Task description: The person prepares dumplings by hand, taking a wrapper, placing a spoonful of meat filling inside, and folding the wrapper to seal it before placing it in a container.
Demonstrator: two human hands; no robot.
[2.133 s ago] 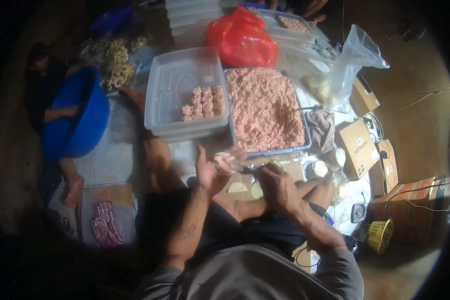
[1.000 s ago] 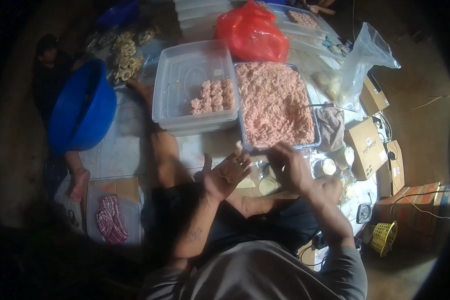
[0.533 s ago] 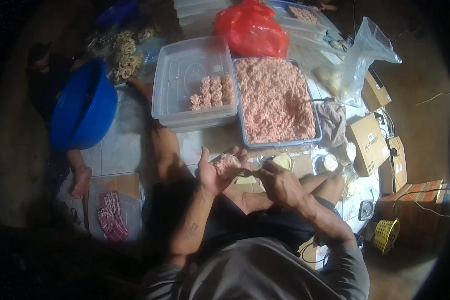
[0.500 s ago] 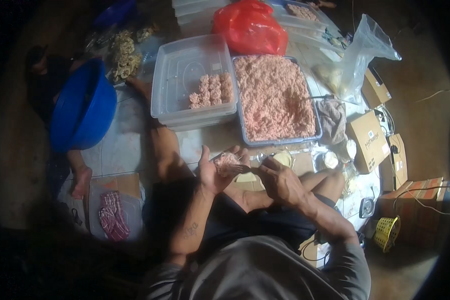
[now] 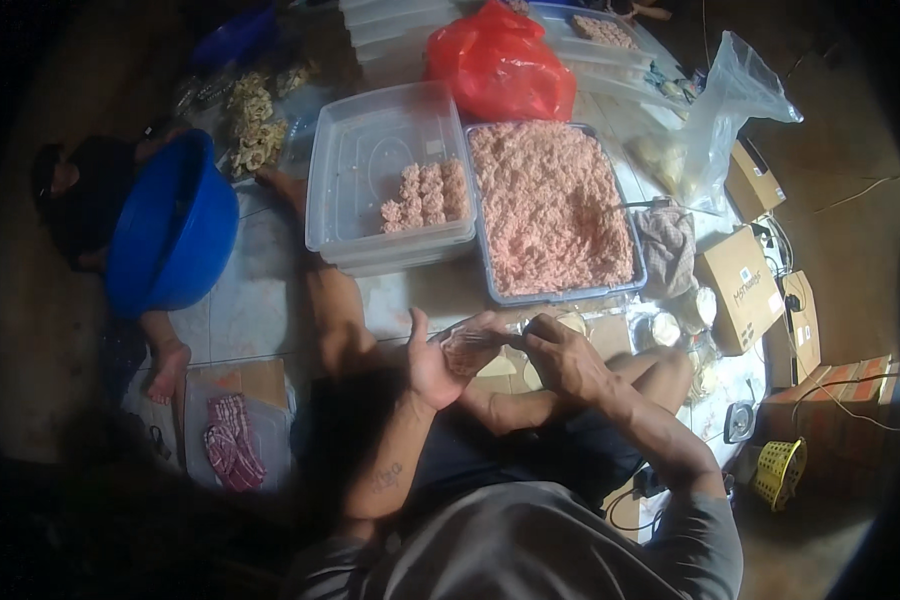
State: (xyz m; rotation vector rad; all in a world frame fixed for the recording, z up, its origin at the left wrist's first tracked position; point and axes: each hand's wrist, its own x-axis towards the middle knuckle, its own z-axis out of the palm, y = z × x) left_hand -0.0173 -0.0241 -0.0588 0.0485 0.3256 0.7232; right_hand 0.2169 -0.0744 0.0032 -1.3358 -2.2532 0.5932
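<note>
Pale pink minced filling (image 5: 469, 350) lies in the cupped palm of my left hand (image 5: 432, 372), thumb held up and away. Whether a wrapper sits under it I cannot tell. My right hand (image 5: 568, 362) is closed round the handle of a fork (image 5: 511, 341), whose blurred front end is against the filling. Beyond my hands, a blue-rimmed tub holds a mass of pink minced filling (image 5: 550, 205). Left of it, shaped pink pieces (image 5: 430, 196) sit in rows inside a clear plastic box (image 5: 355, 160). Pale round wrappers (image 5: 572, 322) lie just beyond my right hand.
Behind the tub stands a red plastic bag (image 5: 500, 65). A blue basin (image 5: 175, 225) and a person (image 5: 80, 200) are at the left. Cardboard boxes (image 5: 735, 290), a grey cloth (image 5: 667, 245), small jars (image 5: 660, 328) and a yellow basket (image 5: 778, 472) line the right.
The fork has moved across the filling in my left palm, and the filling looks flatter and more spread. Both hands stay close together; the whole view has shifted slightly.
</note>
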